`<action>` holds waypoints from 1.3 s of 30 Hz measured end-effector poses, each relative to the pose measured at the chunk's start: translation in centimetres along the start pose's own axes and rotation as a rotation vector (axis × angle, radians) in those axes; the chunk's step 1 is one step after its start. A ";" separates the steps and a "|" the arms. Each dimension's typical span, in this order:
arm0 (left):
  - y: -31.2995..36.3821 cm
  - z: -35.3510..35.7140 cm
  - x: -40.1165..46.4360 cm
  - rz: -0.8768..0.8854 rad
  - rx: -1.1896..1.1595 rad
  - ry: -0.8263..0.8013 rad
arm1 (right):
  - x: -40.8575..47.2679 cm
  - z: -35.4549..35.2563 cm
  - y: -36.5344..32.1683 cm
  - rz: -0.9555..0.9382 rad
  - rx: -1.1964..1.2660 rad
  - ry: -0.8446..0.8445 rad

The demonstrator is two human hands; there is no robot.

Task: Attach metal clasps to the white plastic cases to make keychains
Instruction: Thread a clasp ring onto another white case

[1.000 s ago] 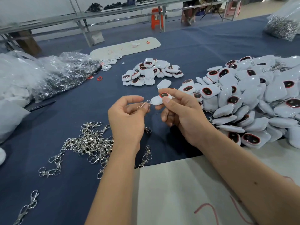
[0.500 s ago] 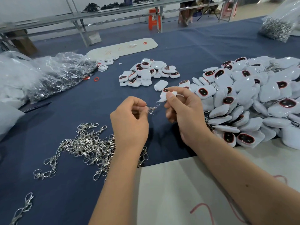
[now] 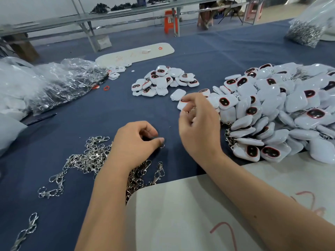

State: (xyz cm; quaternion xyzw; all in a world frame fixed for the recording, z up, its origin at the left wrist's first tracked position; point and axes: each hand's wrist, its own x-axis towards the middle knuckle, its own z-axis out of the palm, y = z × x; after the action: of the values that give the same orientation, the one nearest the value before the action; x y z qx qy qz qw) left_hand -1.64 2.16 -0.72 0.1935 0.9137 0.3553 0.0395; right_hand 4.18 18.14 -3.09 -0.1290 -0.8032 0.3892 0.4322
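The right hand [image 3: 199, 124] is blurred, its fingers curled loosely above a white plastic case [image 3: 182, 104] at the edge of the big case heap [image 3: 282, 109]; whether they grasp that case or the glint of metal under them cannot be told. The left hand [image 3: 136, 144] hangs low over the blue tabletop [image 3: 108, 113], fingers pinched toward a small ring at the thumb tip, contact unclear, and its wrist hides part of the loose pile of metal clasps [image 3: 85, 158]. A clear plastic bag [image 3: 59, 82] at left holds shiny parts too indistinct to name; another bag [image 3: 306, 31] of metal pieces is cut off top right. A smaller case pile [image 3: 163, 80] lies beyond.
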 end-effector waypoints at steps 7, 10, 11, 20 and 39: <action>-0.2 -0.6 0.1 0.074 0.035 -0.117 | 2.6 3.7 -1.0 -0.155 -0.796 -0.478; -0.4 -0.1 0.2 0.075 -0.017 -0.088 | 4.3 5.3 -0.9 -0.128 -0.987 -0.608; -0.4 0.0 0.2 0.079 -0.025 -0.066 | 4.9 5.7 -0.7 -0.135 -1.033 -0.643; -0.8 0.6 0.9 0.042 -0.069 0.162 | 4.2 5.3 -1.6 -0.301 -0.753 -0.747; -0.1 1.3 0.9 -0.074 -0.461 0.168 | 0.1 -0.3 0.0 -0.004 -0.289 -0.390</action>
State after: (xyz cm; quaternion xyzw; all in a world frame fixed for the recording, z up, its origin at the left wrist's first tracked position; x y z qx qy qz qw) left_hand -2.20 3.24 -1.64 0.1157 0.8149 0.5676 0.0195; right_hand 4.37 18.32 -2.94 -0.1104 -0.9191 0.2869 0.2466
